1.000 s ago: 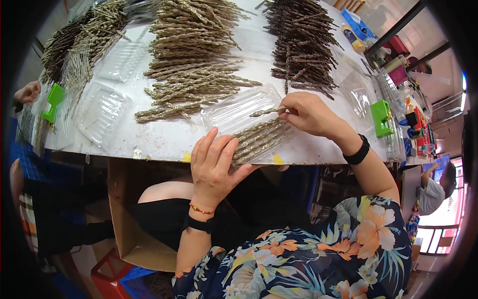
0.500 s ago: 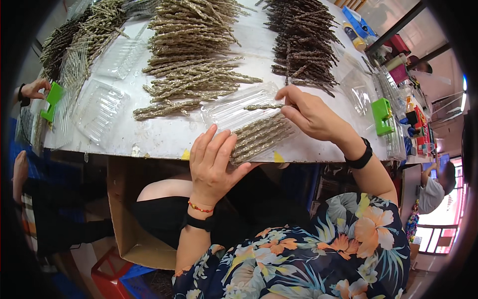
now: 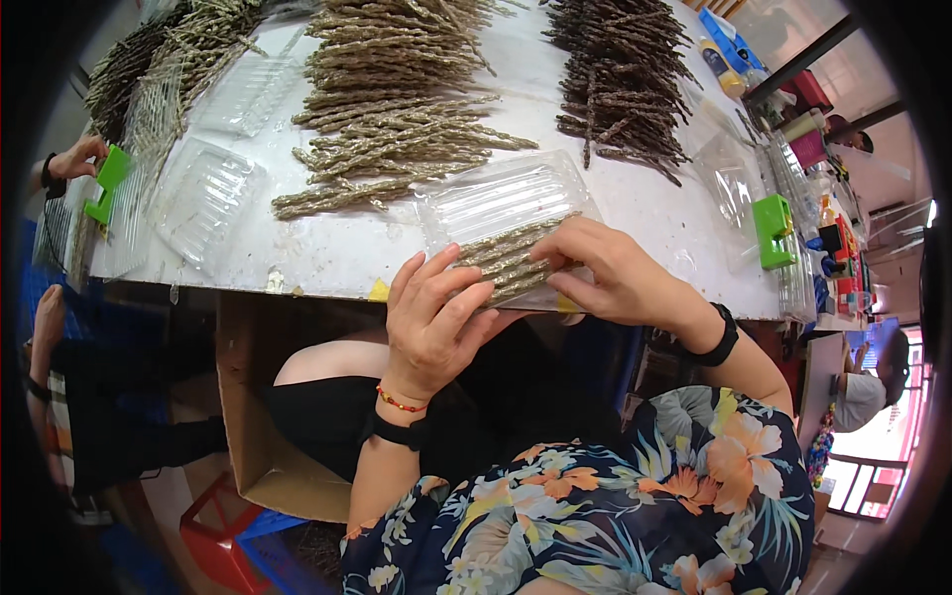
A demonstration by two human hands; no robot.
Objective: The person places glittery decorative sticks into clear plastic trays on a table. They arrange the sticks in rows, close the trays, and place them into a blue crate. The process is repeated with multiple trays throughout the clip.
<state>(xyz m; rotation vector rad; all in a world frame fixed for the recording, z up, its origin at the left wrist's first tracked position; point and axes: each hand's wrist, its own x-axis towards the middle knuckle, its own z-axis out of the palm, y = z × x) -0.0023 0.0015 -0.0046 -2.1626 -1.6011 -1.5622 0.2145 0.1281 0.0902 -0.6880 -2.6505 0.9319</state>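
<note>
A clear ridged plastic tray (image 3: 501, 193) lies at the table's front edge, holding several pale gold, glittery twisted sticks (image 3: 501, 243). My left hand (image 3: 436, 317) grips the tray's near left end, its curled fingertips over the sticks. My right hand (image 3: 620, 278) is bent over the right end of these sticks, thumb and index finger closed on them; whether a single stick is pinched between them I cannot make out. Behind the tray lie a big pile of pale gold sticks (image 3: 382, 69) and, to the right, a darker brown pile (image 3: 615, 79).
Other clear trays (image 3: 208, 203) lie on the white table (image 3: 327, 263). Green holders (image 3: 772, 231) stand at both sides. A co-worker's hand (image 3: 79, 159) is at the left one; another person (image 3: 868, 387) is at far right. A cardboard box (image 3: 278, 456) is below the table.
My right hand has moved down from above the tray onto the sticks' right end; the stick it held up is no longer apparent. My left fingers are more curled. The co-worker's left-side hand has shifted.
</note>
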